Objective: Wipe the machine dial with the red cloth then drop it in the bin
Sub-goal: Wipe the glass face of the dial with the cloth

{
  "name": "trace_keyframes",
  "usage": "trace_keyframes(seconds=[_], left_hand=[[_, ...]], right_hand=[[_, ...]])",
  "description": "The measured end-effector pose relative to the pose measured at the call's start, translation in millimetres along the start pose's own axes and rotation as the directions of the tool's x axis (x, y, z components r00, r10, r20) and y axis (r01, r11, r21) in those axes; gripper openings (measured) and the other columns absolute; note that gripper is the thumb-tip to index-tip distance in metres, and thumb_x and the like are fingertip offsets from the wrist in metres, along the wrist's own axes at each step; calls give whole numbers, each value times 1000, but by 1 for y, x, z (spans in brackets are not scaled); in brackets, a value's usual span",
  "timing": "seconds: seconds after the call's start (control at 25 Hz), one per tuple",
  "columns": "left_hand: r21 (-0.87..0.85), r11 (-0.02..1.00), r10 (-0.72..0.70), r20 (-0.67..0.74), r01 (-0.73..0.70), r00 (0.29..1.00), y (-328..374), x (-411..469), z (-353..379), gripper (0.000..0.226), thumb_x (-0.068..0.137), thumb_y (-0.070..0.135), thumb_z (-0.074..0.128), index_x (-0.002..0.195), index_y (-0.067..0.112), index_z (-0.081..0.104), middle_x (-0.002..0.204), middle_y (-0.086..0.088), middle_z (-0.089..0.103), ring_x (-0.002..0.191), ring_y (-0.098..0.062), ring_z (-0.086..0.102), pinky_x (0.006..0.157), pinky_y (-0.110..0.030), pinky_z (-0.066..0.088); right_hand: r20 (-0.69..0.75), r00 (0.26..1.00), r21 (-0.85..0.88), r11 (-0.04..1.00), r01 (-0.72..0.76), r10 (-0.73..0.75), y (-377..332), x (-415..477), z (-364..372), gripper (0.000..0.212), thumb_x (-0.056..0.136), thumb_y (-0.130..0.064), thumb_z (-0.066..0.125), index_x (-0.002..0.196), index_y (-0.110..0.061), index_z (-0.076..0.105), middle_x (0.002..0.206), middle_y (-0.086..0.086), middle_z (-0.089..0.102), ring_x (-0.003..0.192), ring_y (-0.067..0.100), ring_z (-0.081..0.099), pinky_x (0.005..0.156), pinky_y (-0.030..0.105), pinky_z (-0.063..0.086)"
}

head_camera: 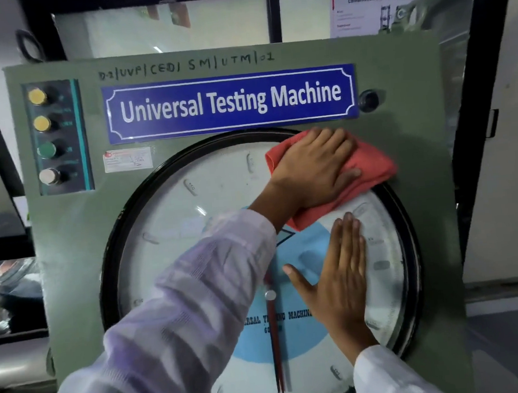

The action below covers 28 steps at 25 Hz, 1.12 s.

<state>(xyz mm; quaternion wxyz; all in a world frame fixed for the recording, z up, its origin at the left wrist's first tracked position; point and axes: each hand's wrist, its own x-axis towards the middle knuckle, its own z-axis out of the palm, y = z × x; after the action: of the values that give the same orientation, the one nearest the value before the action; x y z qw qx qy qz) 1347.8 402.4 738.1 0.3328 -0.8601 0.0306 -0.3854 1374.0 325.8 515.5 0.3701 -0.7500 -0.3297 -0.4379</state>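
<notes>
The large round machine dial (192,232) has a black rim, a white face and a blue centre, and fills the green panel's lower half. My left hand (314,170) reaches across from the lower left. It presses the red cloth (369,162) flat against the dial's upper right rim. The cloth bunches out to the right of and below my fingers. My right hand (341,276) lies flat on the glass just below the cloth, fingers together and pointing up, holding nothing. No bin is in view.
The green machine panel (81,272) carries a blue "Universal Testing Machine" sign (230,102) above the dial and a column of round buttons (45,135) at the upper left. A small black knob (368,101) sits right of the sign. A red pointer (275,344) hangs down the dial's middle.
</notes>
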Motion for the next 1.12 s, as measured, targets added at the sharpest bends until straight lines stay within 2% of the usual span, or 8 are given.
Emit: trace_keyframes(seconds=[0.16, 0.28, 0.4, 0.6, 0.8, 0.96, 1.04, 1.12], left_hand=[[-14, 940, -341, -75, 341, 937, -53, -44, -22, 55, 110, 52, 35, 131, 7, 60, 124, -15, 62, 113, -33, 57, 109, -44, 38], [-5, 787, -609, -165, 617, 776, -83, -113, -34, 49, 110, 48, 39, 123, 6, 60, 121, -19, 62, 110, -37, 57, 103, -47, 39], [-18, 605, -784, -188, 796, 592, -88, -184, -40, 49, 110, 45, 39, 128, 3, 57, 124, -23, 61, 113, -41, 57, 102, -50, 39], [-169, 302, -934, -251, 938, 255, -53, -259, -31, 51, 110, 41, 41, 140, 1, 52, 136, -24, 57, 123, -43, 54, 107, -48, 35], [-222, 91, -957, -289, 971, 24, -15, -310, -14, 57, 110, 44, 36, 144, 0, 51, 142, -23, 57, 132, -41, 53, 113, -45, 34], [-232, 15, -950, -306, 973, -59, -1, -316, -10, 58, 110, 43, 36, 148, 0, 48, 148, -21, 53, 139, -39, 49, 119, -42, 29], [-219, 13, -952, -300, 976, -54, -6, -303, -11, 62, 110, 44, 34, 156, 2, 40, 161, -19, 44, 150, -35, 40, 124, -40, 23], [-209, 74, -948, -317, 975, 4, -18, -282, -13, 66, 110, 45, 33, 161, 4, 32, 169, -16, 33, 158, -31, 30, 128, -38, 18]], right_hand=[[27, 1000, 12, 1000, 9, -9, -1, 1, -5, 119, 94, -86, 37, 167, 5, 11, 177, 25, 9, 167, 34, 6, 134, 54, 18], [46, 999, 29, 1000, 13, -14, -2, 2, -8, 118, 95, -84, 38, 167, 5, 9, 177, 25, 5, 167, 34, 3, 135, 54, 16], [120, 993, 94, 996, -3, -8, -1, 4, -12, 119, 93, -82, 44, 168, -1, -1, 179, 18, -6, 167, 28, -9, 136, 52, 8], [66, 996, 108, 993, 54, -62, 7, 0, -10, 115, 96, -76, 50, 167, 4, 9, 178, 23, 4, 167, 29, -5, 136, 53, 10], [24, 993, 69, 991, 113, -115, 17, -15, -7, 107, 101, -70, 52, 165, 7, 15, 176, 27, 13, 166, 39, 10, 135, 53, 15], [40, 990, 68, 989, 131, -134, 24, -24, -9, 105, 102, -69, 51, 166, 6, 14, 176, 25, 12, 166, 37, 9, 136, 50, 12], [40, 991, 63, 990, 126, -129, 25, -23, -9, 105, 102, -70, 49, 167, 5, 13, 176, 24, 13, 166, 36, 9, 136, 48, 11], [40, 991, 44, 991, 123, -124, 24, -23, -7, 106, 101, -72, 47, 167, 3, 11, 177, 24, 12, 166, 35, 9, 137, 46, 9]])
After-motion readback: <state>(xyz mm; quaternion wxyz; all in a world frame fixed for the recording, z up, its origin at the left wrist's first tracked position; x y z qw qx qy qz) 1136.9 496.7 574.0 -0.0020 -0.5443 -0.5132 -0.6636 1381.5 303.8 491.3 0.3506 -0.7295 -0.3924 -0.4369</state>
